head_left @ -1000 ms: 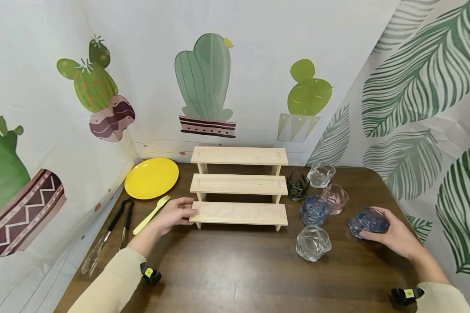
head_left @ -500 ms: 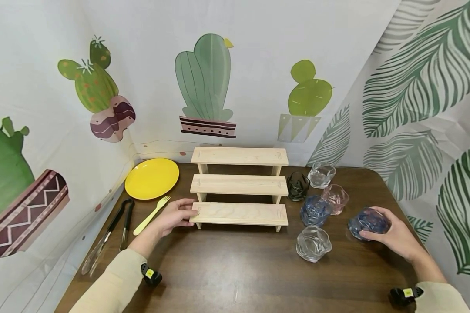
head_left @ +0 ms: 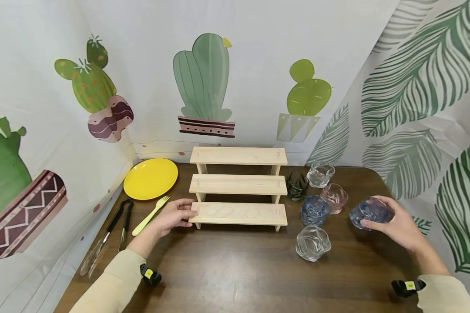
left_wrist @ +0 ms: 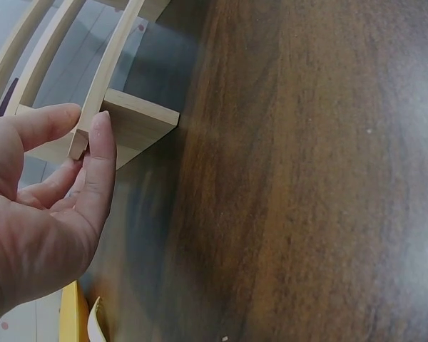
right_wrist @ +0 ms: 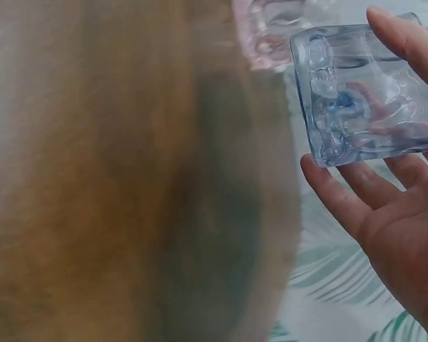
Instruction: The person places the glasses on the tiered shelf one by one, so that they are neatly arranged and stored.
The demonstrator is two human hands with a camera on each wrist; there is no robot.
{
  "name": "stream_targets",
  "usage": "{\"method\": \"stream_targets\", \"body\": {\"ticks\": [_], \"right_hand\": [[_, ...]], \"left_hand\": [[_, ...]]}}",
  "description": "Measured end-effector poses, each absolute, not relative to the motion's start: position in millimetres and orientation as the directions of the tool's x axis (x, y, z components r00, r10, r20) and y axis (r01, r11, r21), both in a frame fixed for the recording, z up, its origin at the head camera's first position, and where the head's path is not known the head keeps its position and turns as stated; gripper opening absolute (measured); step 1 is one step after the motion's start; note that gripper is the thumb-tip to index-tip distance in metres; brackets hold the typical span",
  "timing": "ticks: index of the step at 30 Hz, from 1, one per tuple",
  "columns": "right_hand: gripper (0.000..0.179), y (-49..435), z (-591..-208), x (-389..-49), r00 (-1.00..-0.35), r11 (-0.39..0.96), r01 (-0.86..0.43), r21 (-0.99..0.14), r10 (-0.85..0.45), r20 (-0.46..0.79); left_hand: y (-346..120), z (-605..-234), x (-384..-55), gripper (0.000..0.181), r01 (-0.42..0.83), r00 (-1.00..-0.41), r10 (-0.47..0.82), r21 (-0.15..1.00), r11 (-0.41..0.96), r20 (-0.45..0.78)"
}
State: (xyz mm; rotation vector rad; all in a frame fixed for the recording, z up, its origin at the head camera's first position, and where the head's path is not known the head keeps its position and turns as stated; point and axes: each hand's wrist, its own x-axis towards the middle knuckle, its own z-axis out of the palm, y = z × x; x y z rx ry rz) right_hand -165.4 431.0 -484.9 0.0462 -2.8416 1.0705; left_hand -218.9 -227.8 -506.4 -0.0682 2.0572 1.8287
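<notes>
At the right of the table, my right hand (head_left: 401,224) grips a blue glass (head_left: 370,213) from its right side, thumb across the near face. In the right wrist view the glass (right_wrist: 364,89) is see-through, with fingers below it and the thumb above. My left hand (head_left: 176,216) pinches the left end of the lowest step of a pale wooden three-step stand (head_left: 239,212). The left wrist view shows thumb and fingertips on either side of that board's end (left_wrist: 93,107).
Left of the right hand stand a second blue glass (head_left: 315,210), a pink glass (head_left: 334,198), a dark glass (head_left: 297,186) and two clear glasses (head_left: 313,243). At left lie a yellow plate (head_left: 150,178), a yellow fork (head_left: 150,216) and black-handled tongs (head_left: 105,234).
My right hand has raised the blue glass a little and tilted it over the last half second. My left hand stays at the stand's lowest step.
</notes>
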Motion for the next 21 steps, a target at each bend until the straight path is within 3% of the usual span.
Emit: {"method": "stream_targets", "body": {"ticks": [21], "right_hand": [[0.075,357,-402,-214,-0.973,0.656,-0.212,-0.724,-0.069,0.222]], "left_hand": [[-232,-508,-220,0.065,-0.295,-0.92,0.22,0.943,0.155,-0.324]]}}
